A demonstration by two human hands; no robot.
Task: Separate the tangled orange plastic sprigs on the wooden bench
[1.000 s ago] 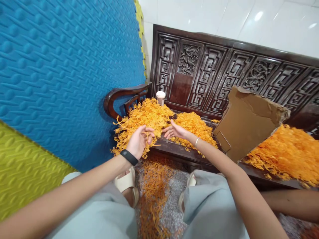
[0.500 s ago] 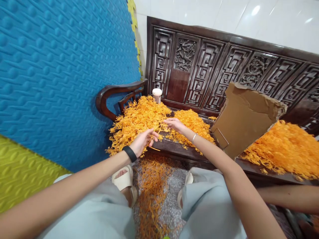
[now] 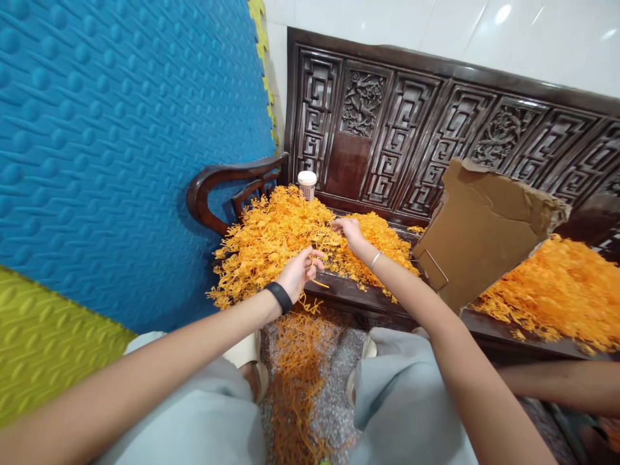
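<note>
Orange pieces [image 3: 261, 248]: heaped on the bench [image 3: 361, 290], with the largest heap at its left end, just beyond our left hand [image 3: 298, 274] and to the left of our right hand [image 3: 347, 230].
Left hand: fingers curled in, pinching a thin orange strand [image 3: 320, 283] whose end sticks out below them; we have this hand in front of the large heap, nearer to us than the right one.
Right hand: fingers bent and close together, tips about where the large heap meets a smaller heap [image 3: 382, 234]; pieces show right by the tips, but we cannot tell whether we grip any.
Below the left hand: loose bits [image 3: 310, 305] at the bench's front edge; we cannot tell what they hang from.
Wrists: we wear a black band [image 3: 279, 297] on the left and a thin bracelet [image 3: 376, 259] on the right.
Back of the bench: a white-lidded jar [image 3: 307, 187], upright, just behind the large heap.
Right side: a tilted piece of cardboard [image 3: 477, 229], with a third heap [image 3: 571, 290] beyond it, well apart from our hands; another person's arm [image 3: 562, 386] shows lower down.
Floor: more strands [image 3: 295, 374] lie between our feet.
</note>
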